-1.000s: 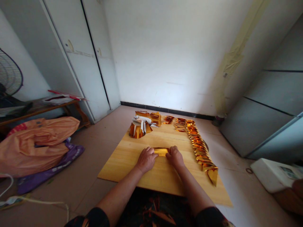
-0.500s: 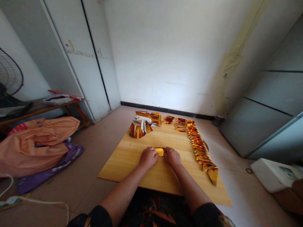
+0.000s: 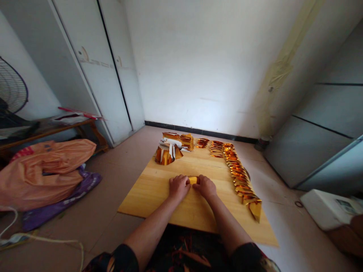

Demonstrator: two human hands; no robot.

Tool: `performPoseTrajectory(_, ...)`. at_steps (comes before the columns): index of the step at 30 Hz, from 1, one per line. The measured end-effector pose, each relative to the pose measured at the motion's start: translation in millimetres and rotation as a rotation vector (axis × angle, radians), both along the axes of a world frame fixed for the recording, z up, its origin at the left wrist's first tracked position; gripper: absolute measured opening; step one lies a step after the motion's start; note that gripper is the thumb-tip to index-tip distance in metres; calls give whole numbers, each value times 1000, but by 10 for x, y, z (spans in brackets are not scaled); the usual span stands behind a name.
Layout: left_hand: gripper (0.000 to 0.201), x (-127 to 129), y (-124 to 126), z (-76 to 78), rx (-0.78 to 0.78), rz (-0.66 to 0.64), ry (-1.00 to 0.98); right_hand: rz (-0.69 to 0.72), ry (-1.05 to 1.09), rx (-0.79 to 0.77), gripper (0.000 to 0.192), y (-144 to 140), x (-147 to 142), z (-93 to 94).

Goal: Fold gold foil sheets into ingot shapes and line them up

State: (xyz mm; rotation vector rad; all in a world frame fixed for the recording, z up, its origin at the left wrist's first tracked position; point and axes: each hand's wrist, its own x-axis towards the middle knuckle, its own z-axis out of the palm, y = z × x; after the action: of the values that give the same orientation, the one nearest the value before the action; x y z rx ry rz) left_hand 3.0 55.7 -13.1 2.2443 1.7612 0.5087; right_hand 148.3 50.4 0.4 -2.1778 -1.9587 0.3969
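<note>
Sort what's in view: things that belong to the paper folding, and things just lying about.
In use: left hand, right hand, gold paper, wooden board, row of folded pieces, paper stack.
Lying about: orange bag, fan, white scale, cable.

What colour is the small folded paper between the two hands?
Shiny gold folded paper, seen in the head view, the only one.

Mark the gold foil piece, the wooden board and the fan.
gold foil piece (image 3: 193, 180), head view, strip showing between the hands
wooden board (image 3: 147, 189), head view, bare left part
fan (image 3: 11, 88), head view, wire grille
</note>
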Motion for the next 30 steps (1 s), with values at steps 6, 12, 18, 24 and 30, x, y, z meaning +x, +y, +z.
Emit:
performPoseTrajectory(6,5,-28,-8,0,3,11,-17,1,96,2,8,11,53,-2)
performPoseTrajectory(12,11,-96,5,-15,-4,15,-8,-10,208,20,16,43,145,-31)
performPoseTrajectory(18,20,-178,24,-37,-13,-16,-30,10,254,49,24,85,211,-81)
performPoseTrajectory(24,25,-247,39,-41,-3,-32,-50,5,211,64,23,97,220,-109)
performPoseTrajectory(30,23,-252,9,-16,27,-28,-38,15,193,44,22,116,230,-130)
